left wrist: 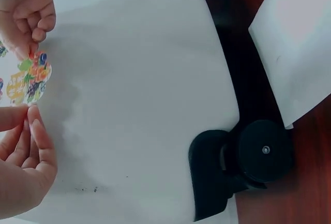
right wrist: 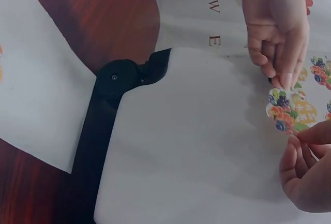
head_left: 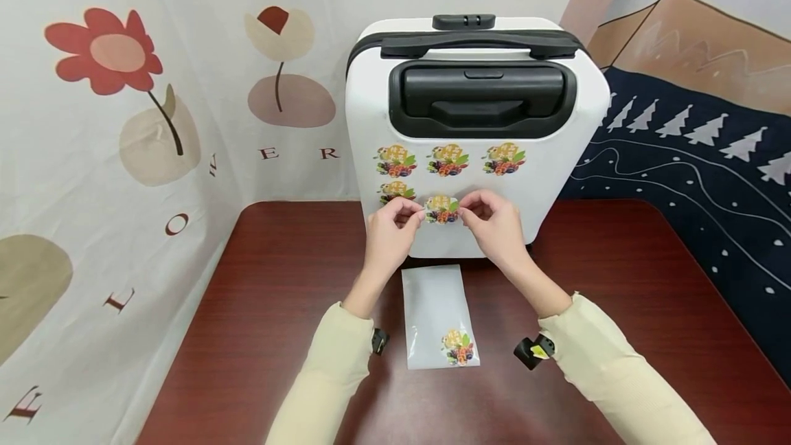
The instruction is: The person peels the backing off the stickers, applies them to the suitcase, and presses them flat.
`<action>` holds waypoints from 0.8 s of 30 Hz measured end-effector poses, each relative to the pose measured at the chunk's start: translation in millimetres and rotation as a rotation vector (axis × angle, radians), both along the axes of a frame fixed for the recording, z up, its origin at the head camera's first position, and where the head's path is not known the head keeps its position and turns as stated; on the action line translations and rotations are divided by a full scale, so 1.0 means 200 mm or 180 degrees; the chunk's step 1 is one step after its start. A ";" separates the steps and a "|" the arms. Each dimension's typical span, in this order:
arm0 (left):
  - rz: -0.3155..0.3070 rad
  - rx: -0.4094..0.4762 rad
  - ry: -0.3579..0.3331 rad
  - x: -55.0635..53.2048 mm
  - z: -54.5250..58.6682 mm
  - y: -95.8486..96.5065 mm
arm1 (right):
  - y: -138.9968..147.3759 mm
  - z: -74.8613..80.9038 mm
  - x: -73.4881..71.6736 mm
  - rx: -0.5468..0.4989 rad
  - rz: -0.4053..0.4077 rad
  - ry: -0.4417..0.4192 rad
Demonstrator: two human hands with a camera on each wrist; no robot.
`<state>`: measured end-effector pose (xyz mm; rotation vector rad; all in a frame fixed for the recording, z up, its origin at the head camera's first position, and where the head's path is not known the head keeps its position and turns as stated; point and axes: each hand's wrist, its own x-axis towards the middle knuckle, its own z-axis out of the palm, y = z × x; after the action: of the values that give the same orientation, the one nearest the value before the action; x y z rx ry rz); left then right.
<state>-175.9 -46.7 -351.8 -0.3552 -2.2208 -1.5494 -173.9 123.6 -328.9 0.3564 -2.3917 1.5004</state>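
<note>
Between both hands is a fruit-patterned sticker [head_left: 441,209], held by its left and right edges close in front of the white suitcase [head_left: 476,242]. My left hand [head_left: 391,232] pinches one edge between thumb and forefinger; my right hand [head_left: 494,225] pinches the opposite edge the same way. In the right wrist view the sticker [right wrist: 284,111] stretches between the two sets of fingertips. Three matching stickers form a row on the suitcase above, the middle one [head_left: 448,160] right over the held one. Another sticker [head_left: 395,191] sits below the row at left, partly hidden by my left hand.
A pale backing sheet [head_left: 432,307] with one sticker [head_left: 458,347] at its lower right corner lies on the dark red table [head_left: 278,335]. The suitcase has a black handle recess [head_left: 482,98] and a wheel [left wrist: 265,150]. Printed cloth [head_left: 222,74] hangs behind.
</note>
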 end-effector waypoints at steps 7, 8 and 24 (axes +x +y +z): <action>0.0171 0.0012 0.0195 -0.02 0.02 0.02 | -0.03 0.01 -0.01 0.0099 -0.0238 0.0271; 0.0185 0.0023 0.0222 -0.02 0.02 0.02 | -0.03 0.01 -0.01 0.0120 -0.0270 0.0333; 0.0312 -0.0007 0.0533 -0.06 0.02 0.05 | -0.05 -0.04 -0.05 0.0475 -0.0439 0.1372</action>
<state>-187.4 -36.8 -348.2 -0.3573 -2.0800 -1.4129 -184.0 113.0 -336.5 0.4818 -2.1356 1.0605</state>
